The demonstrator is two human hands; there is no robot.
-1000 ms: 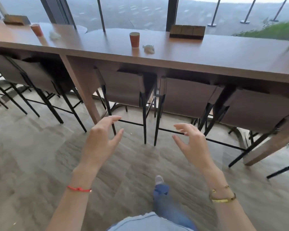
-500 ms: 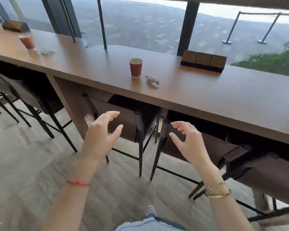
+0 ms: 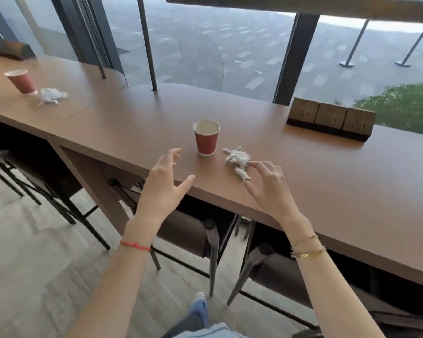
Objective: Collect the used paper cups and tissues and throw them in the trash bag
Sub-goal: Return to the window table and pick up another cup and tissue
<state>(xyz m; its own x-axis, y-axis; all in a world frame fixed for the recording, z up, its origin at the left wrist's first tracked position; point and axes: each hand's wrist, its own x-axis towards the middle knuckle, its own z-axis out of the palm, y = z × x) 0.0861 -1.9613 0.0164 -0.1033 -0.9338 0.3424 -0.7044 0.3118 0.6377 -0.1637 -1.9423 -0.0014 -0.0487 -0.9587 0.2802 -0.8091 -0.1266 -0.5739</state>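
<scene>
A red paper cup [image 3: 206,139] stands upright on the long brown counter [image 3: 315,172], with a crumpled white tissue [image 3: 237,161] just to its right. My left hand [image 3: 165,184] hovers spread a little left of and below the cup, holding nothing. My right hand [image 3: 269,184] reaches over the counter edge, fingers loosely curved with fingertips at the tissue's near side, not gripping it. A second red cup [image 3: 21,81] and another crumpled tissue [image 3: 50,95] sit far left on the counter. No trash bag is in view.
A wooden block holder [image 3: 331,120] sits at the counter's back right, and a dark box [image 3: 12,51] at the far left. Bar stools [image 3: 198,237] are tucked under the counter. Window posts [image 3: 145,42] rise behind it.
I have stepped closer to the counter. Both hands rose from below the counter edge to above it, the right reaching the tissue, the left nearing the cup.
</scene>
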